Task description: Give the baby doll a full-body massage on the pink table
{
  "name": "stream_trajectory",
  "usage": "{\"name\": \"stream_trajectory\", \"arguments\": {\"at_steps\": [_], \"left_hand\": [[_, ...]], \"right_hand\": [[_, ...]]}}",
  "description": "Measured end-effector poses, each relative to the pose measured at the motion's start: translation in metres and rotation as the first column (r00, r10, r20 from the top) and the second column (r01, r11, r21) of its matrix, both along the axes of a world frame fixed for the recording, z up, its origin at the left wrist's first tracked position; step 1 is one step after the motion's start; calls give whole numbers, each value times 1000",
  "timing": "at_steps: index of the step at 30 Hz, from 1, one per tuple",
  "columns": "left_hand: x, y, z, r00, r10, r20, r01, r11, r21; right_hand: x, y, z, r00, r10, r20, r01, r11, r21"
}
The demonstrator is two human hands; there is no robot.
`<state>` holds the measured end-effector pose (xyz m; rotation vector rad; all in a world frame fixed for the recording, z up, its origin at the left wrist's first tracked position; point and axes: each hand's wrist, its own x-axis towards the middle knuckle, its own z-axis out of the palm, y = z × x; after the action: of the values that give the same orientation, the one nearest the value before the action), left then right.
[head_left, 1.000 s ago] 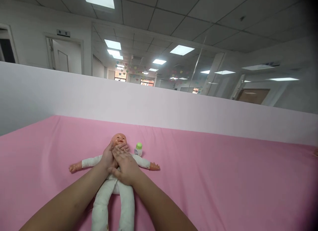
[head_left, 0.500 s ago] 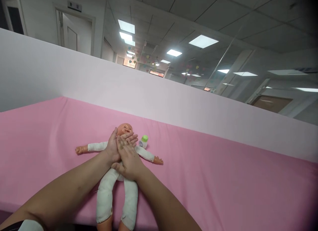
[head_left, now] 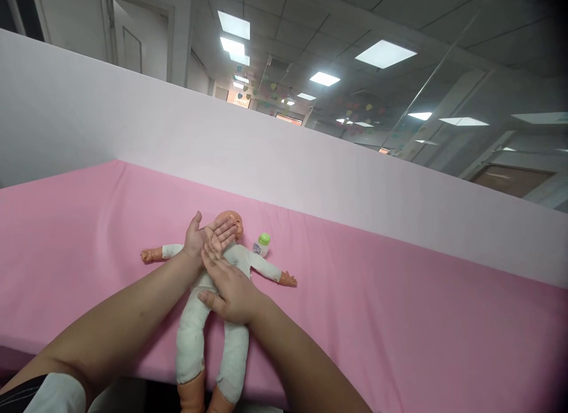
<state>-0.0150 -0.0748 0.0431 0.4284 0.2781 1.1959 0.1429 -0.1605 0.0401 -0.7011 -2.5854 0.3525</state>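
A baby doll (head_left: 239, 258) with a white cloth body lies on its back, arms spread and legs toward me. Above its chest my left hand (head_left: 208, 235) is turned palm up, fingers stretched out and thumb apart, covering part of the doll's face. My right hand (head_left: 231, 289) lies palm down with its fingers extended, the fingertips touching the left palm near the wrist. Neither hand holds anything. Beside the doll's head, to the right, stands a small clear bottle (head_left: 261, 246) with a green cap.
Pink sheeting (head_left: 377, 306) covers the padded surface under the doll. A white low wall (head_left: 284, 158) runs along the back, with glass above its right part. Beyond it are a door (head_left: 137, 40) and lit ceiling panels (head_left: 386, 54).
My right hand has slid back from the left fingers toward the left wrist, uncovering the left palm and the doll's chest. The camera view has shifted slightly.
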Motion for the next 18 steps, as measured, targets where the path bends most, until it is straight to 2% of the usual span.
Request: {"name": "stream_trajectory", "arguments": {"at_steps": [4,8,12,15,18], "left_hand": [[17,-10,-3,997,-74,2,74,997,-13],[31,-22,-1,994,-83,-69,75,992,-103],[27,-20,5,997,-57,-58,48,988,-144],[10,-11,8,999,13,-44,-18,992,-124],[-5,-2,7,998,58,-40,-61,994,-86]], "right_hand": [[1,3,-4,1000,-22,-13,23,1000,21],[5,16,-9,988,-156,-5,156,987,44],[9,24,-8,962,-271,18,270,962,43],[9,23,-5,966,-253,55,252,967,21],[8,19,-3,988,-138,66,138,990,9]]}}
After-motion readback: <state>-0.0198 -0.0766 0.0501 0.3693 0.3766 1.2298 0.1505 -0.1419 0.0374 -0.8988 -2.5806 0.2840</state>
